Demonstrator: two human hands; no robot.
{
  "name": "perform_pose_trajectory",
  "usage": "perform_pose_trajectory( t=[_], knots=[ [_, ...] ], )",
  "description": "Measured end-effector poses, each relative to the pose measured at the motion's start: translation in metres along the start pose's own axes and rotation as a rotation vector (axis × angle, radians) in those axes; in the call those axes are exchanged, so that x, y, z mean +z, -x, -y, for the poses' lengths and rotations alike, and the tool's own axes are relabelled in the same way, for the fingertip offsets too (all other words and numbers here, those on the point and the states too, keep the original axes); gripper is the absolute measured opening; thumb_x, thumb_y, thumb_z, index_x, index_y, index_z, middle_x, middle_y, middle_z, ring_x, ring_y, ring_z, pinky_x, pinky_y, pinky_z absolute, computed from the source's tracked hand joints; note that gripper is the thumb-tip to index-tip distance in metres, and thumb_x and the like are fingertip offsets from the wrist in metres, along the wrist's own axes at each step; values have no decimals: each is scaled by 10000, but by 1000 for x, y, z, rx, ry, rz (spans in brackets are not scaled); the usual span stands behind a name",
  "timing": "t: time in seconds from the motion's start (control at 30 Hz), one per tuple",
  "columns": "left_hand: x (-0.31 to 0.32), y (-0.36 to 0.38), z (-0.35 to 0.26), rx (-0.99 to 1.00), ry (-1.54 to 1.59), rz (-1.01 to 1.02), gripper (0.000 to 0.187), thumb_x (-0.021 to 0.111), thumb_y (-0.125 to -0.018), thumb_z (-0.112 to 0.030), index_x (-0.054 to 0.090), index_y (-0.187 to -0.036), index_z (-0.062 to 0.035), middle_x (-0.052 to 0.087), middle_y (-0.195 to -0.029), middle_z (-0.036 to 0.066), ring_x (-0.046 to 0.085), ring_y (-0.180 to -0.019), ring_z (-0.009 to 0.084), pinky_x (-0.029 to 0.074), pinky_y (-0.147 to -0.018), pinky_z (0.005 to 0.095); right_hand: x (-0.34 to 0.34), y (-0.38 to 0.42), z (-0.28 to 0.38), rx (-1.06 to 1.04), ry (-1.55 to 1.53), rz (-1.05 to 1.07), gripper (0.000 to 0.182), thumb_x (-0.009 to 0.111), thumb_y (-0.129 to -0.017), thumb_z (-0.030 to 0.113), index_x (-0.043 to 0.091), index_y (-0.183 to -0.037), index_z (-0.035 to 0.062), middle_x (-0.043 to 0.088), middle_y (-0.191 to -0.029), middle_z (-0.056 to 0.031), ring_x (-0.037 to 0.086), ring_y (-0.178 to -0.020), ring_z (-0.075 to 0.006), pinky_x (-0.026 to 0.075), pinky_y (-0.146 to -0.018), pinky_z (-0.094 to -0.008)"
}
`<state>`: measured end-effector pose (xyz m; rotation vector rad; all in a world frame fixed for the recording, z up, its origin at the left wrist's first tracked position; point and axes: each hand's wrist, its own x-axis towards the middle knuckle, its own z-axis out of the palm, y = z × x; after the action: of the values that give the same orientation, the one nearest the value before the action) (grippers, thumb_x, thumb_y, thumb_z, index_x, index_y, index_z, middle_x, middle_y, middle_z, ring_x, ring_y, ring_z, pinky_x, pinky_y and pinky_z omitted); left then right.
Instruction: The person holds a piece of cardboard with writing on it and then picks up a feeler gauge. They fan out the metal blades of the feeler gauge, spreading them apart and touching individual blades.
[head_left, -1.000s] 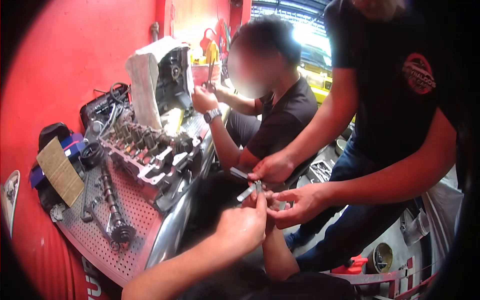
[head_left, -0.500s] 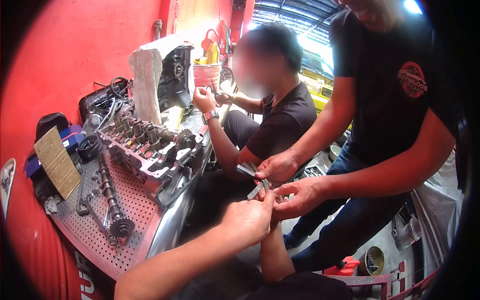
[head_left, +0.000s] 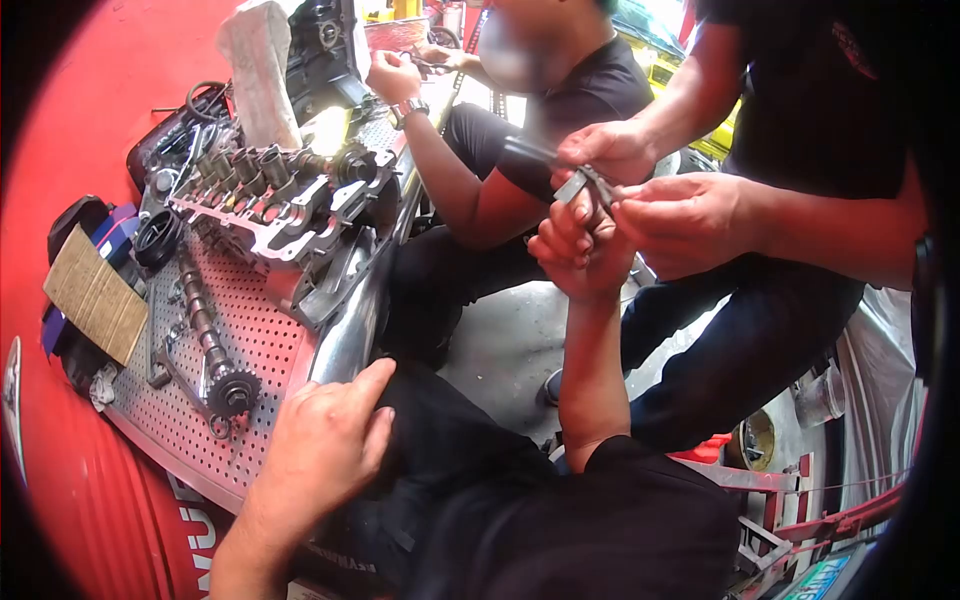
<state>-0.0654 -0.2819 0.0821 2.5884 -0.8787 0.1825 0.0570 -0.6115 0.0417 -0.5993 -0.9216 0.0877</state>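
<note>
My left hand [head_left: 330,430] hovers by the bench's metal front edge, index finger and thumb extended, with nothing visible in it. Raised in front of me, my right hand [head_left: 580,245] has curled fingers around the lower end of what looks like a feeler gauge [head_left: 572,187], its thin metal blades fanned out. A standing co-worker's two hands [head_left: 690,215] meet mine at the gauge; one also holds blurred metal strips [head_left: 530,150]. On the bench, nearest my left hand, lie a camshaft [head_left: 207,325] with a toothed gear and a cylinder head [head_left: 270,220].
A seated co-worker [head_left: 590,90] handles a dark tool at the bench's far end. Cardboard [head_left: 95,295], a wrench [head_left: 185,385] and a black ring [head_left: 158,238] lie on the perforated bench top [head_left: 275,345]. A bucket [head_left: 752,442] stands on the floor at right.
My left hand has come off the gauge and moved left toward the bench edge. My right hand, formerly mostly hidden behind it, now shows at the gauge. The view has shifted downward.
</note>
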Motion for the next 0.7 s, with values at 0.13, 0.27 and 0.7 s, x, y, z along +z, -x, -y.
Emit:
perform_pose_trajectory(
  t=[0.13, 0.27, 0.7],
  knots=[
    [27, 19, 22, -17, 98, -98, 346, 697, -839, -123, 655, -1175, -54, 678, -824, 165, 651, -782, 346, 514, -739, 429, 4, -12, 0, -40, -103, -50, 542, 397, -1016, 557, 620, -983, 65, 437, -657, 9, 363, -504, -89, 309, -557, -263],
    [35, 31, 28, -11, 110, -148, 297, 709, -825, -101, 672, -1113, -38, 677, -805, 161, 651, -755, 338, 508, -745, 419, 6, -7, -40, 4, -229, -136, 692, 298, -1005, 637, 661, -948, 51, 427, -613, -8, 355, -517, -117, 298, -555, -297],
    [65, 109, 14, -109, -280, -660, 206, 599, -884, -25, 625, -1071, 55, 635, -824, 176, 615, -700, 324, 487, -688, 441, 128, 38, -190, 50, 657, 204, 201, 662, -892, 192, 640, -883, -8, 598, -750, -102, 589, -663, -232, 457, -608, -356]
  ],
)
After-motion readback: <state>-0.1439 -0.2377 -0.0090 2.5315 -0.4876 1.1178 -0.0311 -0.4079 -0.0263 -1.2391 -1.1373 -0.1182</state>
